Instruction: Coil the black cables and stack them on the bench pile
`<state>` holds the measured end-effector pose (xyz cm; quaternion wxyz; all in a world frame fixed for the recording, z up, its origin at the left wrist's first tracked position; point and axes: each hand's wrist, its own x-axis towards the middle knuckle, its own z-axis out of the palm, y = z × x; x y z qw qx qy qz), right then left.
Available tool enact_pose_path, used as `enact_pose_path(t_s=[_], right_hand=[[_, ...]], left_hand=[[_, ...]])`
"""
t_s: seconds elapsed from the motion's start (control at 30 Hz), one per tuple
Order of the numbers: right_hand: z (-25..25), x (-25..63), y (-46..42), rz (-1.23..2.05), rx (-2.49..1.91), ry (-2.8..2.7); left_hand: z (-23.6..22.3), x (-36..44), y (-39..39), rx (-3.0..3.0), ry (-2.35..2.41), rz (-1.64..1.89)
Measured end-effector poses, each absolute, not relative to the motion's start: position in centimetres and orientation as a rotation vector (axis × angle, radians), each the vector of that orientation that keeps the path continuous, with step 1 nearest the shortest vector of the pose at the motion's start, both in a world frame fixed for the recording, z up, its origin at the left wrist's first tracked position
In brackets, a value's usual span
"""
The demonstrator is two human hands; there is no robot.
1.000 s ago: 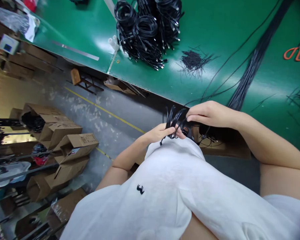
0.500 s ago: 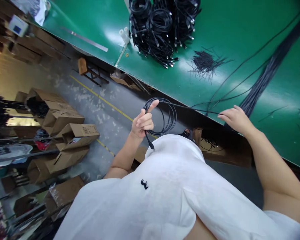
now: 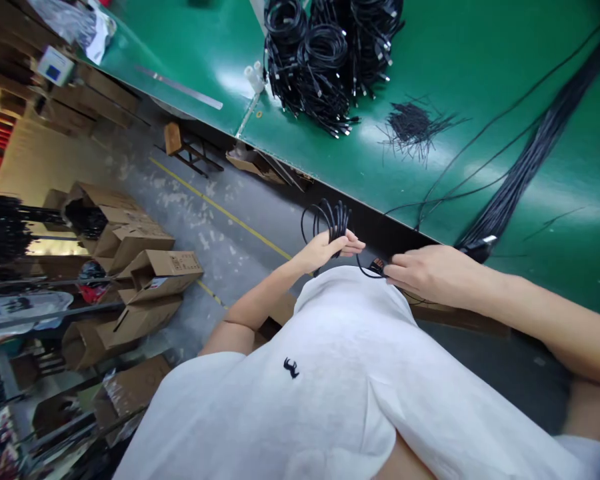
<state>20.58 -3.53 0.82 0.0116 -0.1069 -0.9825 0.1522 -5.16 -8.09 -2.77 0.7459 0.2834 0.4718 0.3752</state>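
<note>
A black cable (image 3: 338, 219) is wound in several loops around my left hand (image 3: 330, 247), whose fingers close on the coil in front of my white shirt. From the coil, a short length of the cable dips and runs to my right hand (image 3: 413, 270). The fingers of that hand are pinched on this length, near the table's edge. Just beyond my right hand, a long bundle of black cables (image 3: 525, 160) lies on the green table (image 3: 480, 60), with a dark connector end at its near tip.
Coiled black cables (image 3: 325, 67) with silver plugs are heaped at the far side of the table. Beside them lies a pile of short black ties (image 3: 410, 123). White spools (image 3: 254, 77) stand near the edge. Cardboard boxes (image 3: 165, 270) and a wooden stool (image 3: 180, 143) are on the floor at left.
My left hand has moved right and turned, its index finger no longer pointing out. My right hand has come in left and down, close to the coil, which now appears edge-on.
</note>
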Motion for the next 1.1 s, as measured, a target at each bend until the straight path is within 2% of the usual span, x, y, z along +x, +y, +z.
enact_pose_path(t_s=[0.17, 0.33, 0.47, 0.53, 0.63, 0.73, 0.87, 0.97, 1.1], right_hand=[[0.8, 18.4, -0.7, 0.426, -0.482, -3.029], [0.4, 20.6, -1.7, 0.479, -0.832, -2.755], [-3.3, 21.6, -4.7, 0.949, -1.135, -2.561], [-5.5, 20.3, -5.2, 1.162, -1.154, -2.377], [-6.7, 17.1, -4.7, 1.356, -0.941, -2.101], [-5.5, 15.0, -4.0, 1.513, -0.728, -2.103], [-5.1, 14.1, -5.0, 1.575, -0.995, -1.949], [-7.0, 11.8, -6.8, 1.669, -1.213, -1.245], [-9.6, 6.7, -9.1, 1.814, -1.213, -0.393]], left_hand=[[-3.0, -2.1, -8.1, 0.703, 0.813, 0.601], [-3.0, -1.8, -8.2, 0.500, 0.697, 0.612], [-2.5, -2.7, -8.5, 0.427, 0.662, 0.616], [-2.1, -2.7, -8.8, 0.418, 0.591, 0.525], [-1.7, -2.5, -9.5, 0.384, 0.463, 0.358], [-1.6, -3.1, -10.2, 0.413, 0.462, 0.280], [-1.8, -5.4, -10.5, 0.556, 0.789, 0.503], [-1.9, -6.4, -10.1, 0.536, 0.930, 0.776], [-2.4, -6.3, -9.7, 0.451, 0.958, 1.013]])
